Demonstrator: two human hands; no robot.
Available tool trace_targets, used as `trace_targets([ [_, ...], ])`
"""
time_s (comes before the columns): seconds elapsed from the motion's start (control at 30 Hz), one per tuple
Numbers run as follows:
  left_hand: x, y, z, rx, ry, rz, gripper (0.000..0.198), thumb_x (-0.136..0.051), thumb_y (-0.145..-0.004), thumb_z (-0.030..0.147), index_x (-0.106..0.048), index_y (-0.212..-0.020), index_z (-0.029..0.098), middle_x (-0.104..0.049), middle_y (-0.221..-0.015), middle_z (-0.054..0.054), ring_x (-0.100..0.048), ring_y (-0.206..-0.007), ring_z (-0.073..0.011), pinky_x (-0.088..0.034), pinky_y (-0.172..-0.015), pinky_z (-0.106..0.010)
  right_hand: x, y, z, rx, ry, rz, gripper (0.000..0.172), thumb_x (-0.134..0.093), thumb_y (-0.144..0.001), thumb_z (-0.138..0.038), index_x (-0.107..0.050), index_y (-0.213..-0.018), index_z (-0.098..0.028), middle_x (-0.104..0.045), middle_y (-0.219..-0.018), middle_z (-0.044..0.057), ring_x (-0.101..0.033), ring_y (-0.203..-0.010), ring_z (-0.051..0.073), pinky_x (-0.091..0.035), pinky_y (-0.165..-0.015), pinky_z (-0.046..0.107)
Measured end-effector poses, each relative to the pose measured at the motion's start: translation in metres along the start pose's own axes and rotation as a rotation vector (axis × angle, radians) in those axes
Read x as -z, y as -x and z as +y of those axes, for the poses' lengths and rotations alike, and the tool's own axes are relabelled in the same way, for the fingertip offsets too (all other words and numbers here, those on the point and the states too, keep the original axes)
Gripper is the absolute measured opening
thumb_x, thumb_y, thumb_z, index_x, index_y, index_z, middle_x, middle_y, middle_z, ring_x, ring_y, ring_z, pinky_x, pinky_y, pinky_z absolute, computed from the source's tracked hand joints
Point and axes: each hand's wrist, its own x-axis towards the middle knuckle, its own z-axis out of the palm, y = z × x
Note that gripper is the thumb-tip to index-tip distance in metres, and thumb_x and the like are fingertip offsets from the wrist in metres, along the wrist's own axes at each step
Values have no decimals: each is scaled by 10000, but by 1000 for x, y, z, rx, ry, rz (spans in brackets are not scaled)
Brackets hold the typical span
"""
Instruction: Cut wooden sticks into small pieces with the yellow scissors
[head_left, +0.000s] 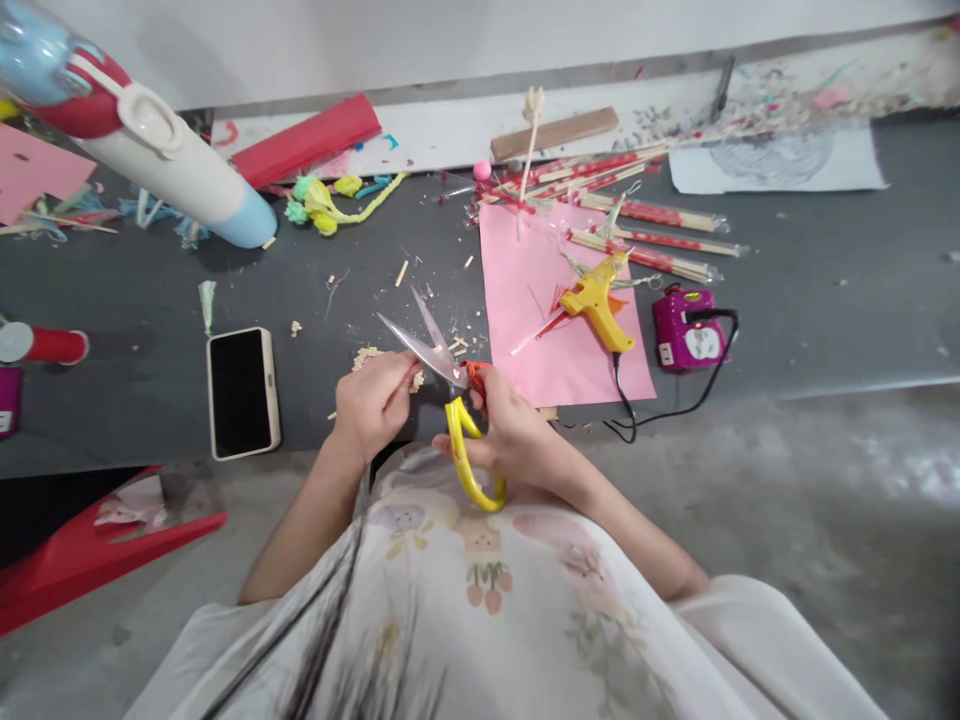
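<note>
A pair of scissors (pixel 466 470) with a yellow and a red handle is in my right hand (pixel 510 430), its blades apart and pointing up and left. My left hand (pixel 375 405) is closed just left of the blades, fingertips pinched together. Whatever those fingertips hold is too small or hidden to name. Small cut bits of pale wooden stick (pixel 402 273) lie scattered on the dark table around the blades. A little pile of pale cuttings (pixel 365 357) sits behind my left hand.
A phone (pixel 240 392) lies left, near a tall bottle (pixel 195 180). On the right, a yellow glue gun (pixel 598 300) rests on pink paper (pixel 517 270), its cord running by a purple box (pixel 690 332). Wrapped chopsticks (pixel 652 215) and yellow-green yarn (pixel 324 207) lie behind.
</note>
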Motion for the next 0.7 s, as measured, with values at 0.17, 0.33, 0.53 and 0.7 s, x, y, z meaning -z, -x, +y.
trace_targets([
  [0.17, 11, -1, 6, 68, -24, -55, 307, -460, -952, 219, -670, -732, 175, -653, -636, -1, -587, -597, -95, -415, -585, -195, 0, 1, 3, 78, -7, -26, 615, -760, -677, -430, -404, -1092, -149, -550, -973, 94, -567, -911, 235, -489, -777, 379],
  [0.33, 17, -5, 7, 60, -3, -77, 301, -440, -968, 254, -710, -861, 174, -686, -696, -15, -607, -638, -103, -418, -600, -193, -1, 2, 3, 83, -72, -76, 624, -760, -686, -434, -388, -1114, -175, -534, -996, 77, -546, -916, 215, -491, -768, 363],
  [0.53, 19, -5, 7, 51, 30, -118, 250, -463, -960, 234, -705, -941, 175, -708, -768, -20, -619, -679, -102, -428, -641, -188, 1, 2, -2, 6, -107, -129, 558, -735, -710, -406, -375, -1080, -195, -475, -896, 8, -460, -727, 134, -452, -666, 314],
  [0.7, 21, -8, 9, 78, 46, -137, 242, -465, -958, 225, -702, -946, 179, -693, -747, -10, -609, -669, -105, -427, -644, -194, 2, 2, -2, -13, -122, -144, 399, -668, -759, -351, -374, -991, -214, -443, -864, -10, -443, -712, 127, -430, -649, 301],
])
